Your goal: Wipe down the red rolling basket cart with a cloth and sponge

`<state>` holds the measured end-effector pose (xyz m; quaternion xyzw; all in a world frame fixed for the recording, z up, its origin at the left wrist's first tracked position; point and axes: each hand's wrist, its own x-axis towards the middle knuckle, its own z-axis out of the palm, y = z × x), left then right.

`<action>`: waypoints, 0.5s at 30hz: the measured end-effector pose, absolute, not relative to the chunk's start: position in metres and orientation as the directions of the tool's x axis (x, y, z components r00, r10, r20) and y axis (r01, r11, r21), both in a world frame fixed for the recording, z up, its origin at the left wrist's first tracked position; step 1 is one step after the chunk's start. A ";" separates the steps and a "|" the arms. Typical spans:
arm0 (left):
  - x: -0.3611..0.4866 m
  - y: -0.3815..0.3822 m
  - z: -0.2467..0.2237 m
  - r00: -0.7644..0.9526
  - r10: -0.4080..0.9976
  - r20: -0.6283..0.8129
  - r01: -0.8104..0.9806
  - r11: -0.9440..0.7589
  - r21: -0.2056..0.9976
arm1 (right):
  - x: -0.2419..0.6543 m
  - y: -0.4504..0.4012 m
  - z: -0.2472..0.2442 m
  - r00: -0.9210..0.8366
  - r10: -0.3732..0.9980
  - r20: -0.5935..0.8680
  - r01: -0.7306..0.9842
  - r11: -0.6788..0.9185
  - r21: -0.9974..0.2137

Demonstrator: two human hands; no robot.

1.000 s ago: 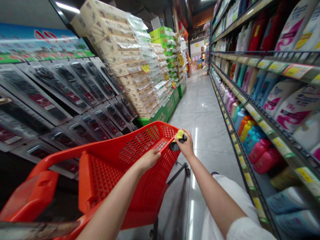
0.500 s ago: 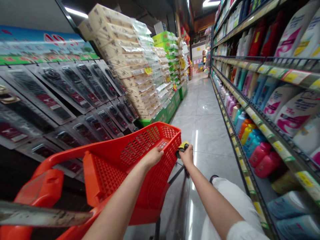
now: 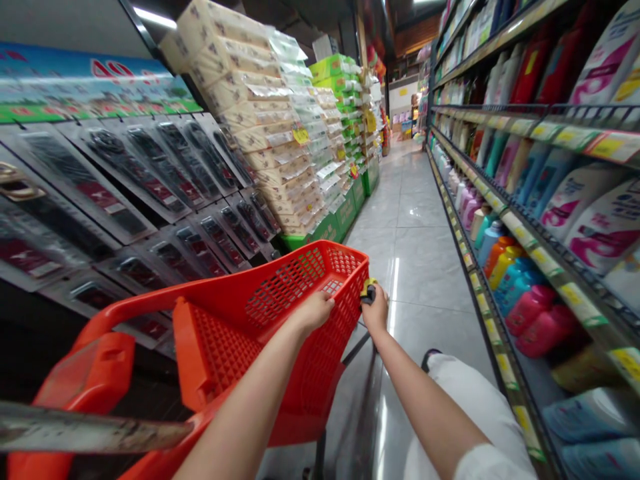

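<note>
A red plastic shopping cart [image 3: 300,407] with a lattice basket fills the lower left. My left hand [image 3: 316,309] is closed over the side rim of its basket, fingers curled. Just outside the basket's front corner, my right hand [image 3: 379,312] holds a small black and yellow item [image 3: 369,292]. Fingers cover much of that item, so I cannot make out its kind. It is close to the cart's side, and I cannot tell whether it touches. No goods show in the visible part of the basket.
Shelves of shampoo and other bottles [image 3: 583,200] line the right side. Packaged belts [image 3: 135,163] hang at left, with stacked tissue packs [image 3: 270,127] beyond. The grey tiled floor [image 3: 425,267] runs down the aisle. My knee [image 3: 465,393] is at lower right.
The view has shifted a little, so cart and shelves sit slightly further right. In my right hand, the black and yellow item has turned and moved closer in against the cart's side.
</note>
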<state>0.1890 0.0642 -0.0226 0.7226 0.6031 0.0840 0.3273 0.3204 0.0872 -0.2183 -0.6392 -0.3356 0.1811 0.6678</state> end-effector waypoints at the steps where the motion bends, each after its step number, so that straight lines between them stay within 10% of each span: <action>1: 0.189 0.065 -0.023 0.259 0.925 -0.278 0.813 -0.053 0.579 | 0.316 0.083 -0.230 0.692 0.707 0.146 0.152 0.055 -0.987; 5: 0.187 0.069 -0.029 0.256 0.924 -0.285 0.798 -0.036 0.601 | 0.316 0.085 -0.229 0.642 0.764 0.062 0.070 0.022 -0.997; 15: 0.195 0.072 -0.028 0.205 0.941 -0.268 0.780 0.009 0.626 | 0.288 0.062 -0.211 0.608 0.689 0.393 0.296 0.263 -0.918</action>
